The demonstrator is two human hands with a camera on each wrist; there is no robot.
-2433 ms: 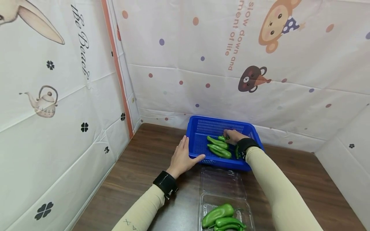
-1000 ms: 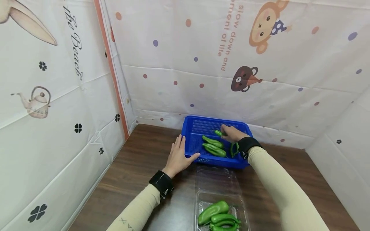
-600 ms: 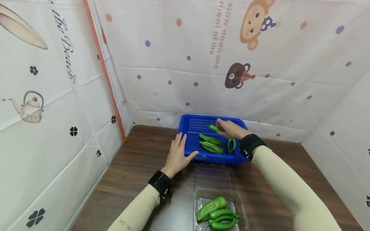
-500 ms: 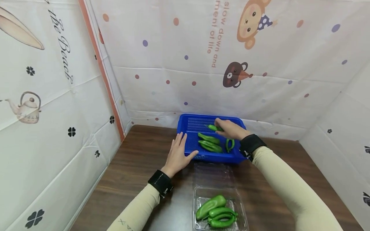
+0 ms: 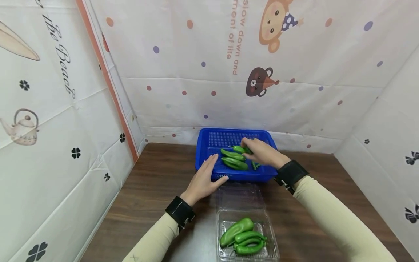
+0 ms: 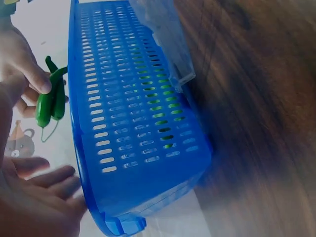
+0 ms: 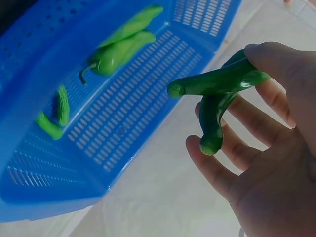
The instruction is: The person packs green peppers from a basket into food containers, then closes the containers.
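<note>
My right hand (image 5: 262, 152) pinches green peppers (image 7: 212, 84) over the blue basket (image 5: 235, 175); in the right wrist view two of them cross between thumb and fingers. My left hand (image 5: 203, 182) has its fingers extended, right at the basket's front left corner. Inside the basket lie two larger long green peppers (image 5: 234, 163) side by side, with small thin green peppers (image 5: 255, 165) to their right, partly hidden by my right hand. From the left wrist view, the held peppers (image 6: 49, 101) show above the basket's rim.
A clear plastic clamshell box (image 5: 273, 236) lies on the brown wooden table (image 5: 157, 189) in front of the basket, its lid (image 5: 240, 196) folded back. Several green peppers (image 5: 242, 236) sit in it. White printed sheets (image 5: 183, 72) enclose the table behind and at the sides.
My right hand has lifted peppers up from the basket's floor and now holds them nearer its middle. My left hand has shifted right, from the basket's left rim to over its front left corner.
</note>
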